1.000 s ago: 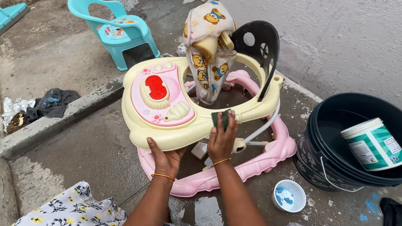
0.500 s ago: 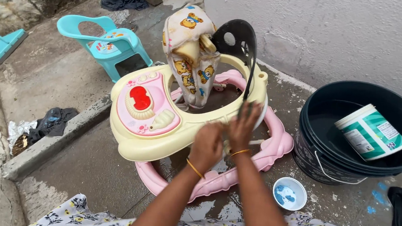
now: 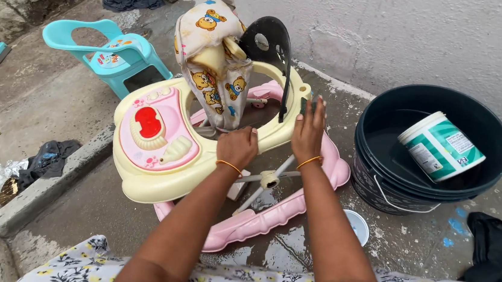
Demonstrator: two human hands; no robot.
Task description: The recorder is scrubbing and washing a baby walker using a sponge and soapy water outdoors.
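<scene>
A baby walker stands on wet concrete in front of me, with a cream tray rim [image 3: 156, 187], a pink toy panel [image 3: 154, 135], a pink base ring [image 3: 256, 223] and a black seat back [image 3: 268, 46]. A bear-print fabric seat cover [image 3: 212, 65] is bunched up over its middle. My left hand [image 3: 237, 147] is closed and rests on the near inner edge of the cream rim. My right hand [image 3: 309, 131] lies flat, fingers together, on the right side of the rim beside the black seat back. Both wrists wear thin orange bangles.
A dark bucket [image 3: 380, 188] at the right holds a white and green tub [image 3: 441, 145]. A small white bowl [image 3: 357, 226] sits by the pink base. A teal child's chair [image 3: 104, 52] stands at back left, dark cloths [image 3: 49, 160] lie near a concrete kerb, and a black cloth [image 3: 498, 253] lies at right.
Both hands have moved from the walker's near front edge up and right along the rim. The left hand has closed into a fist. The view has shifted, putting the walker further left.
</scene>
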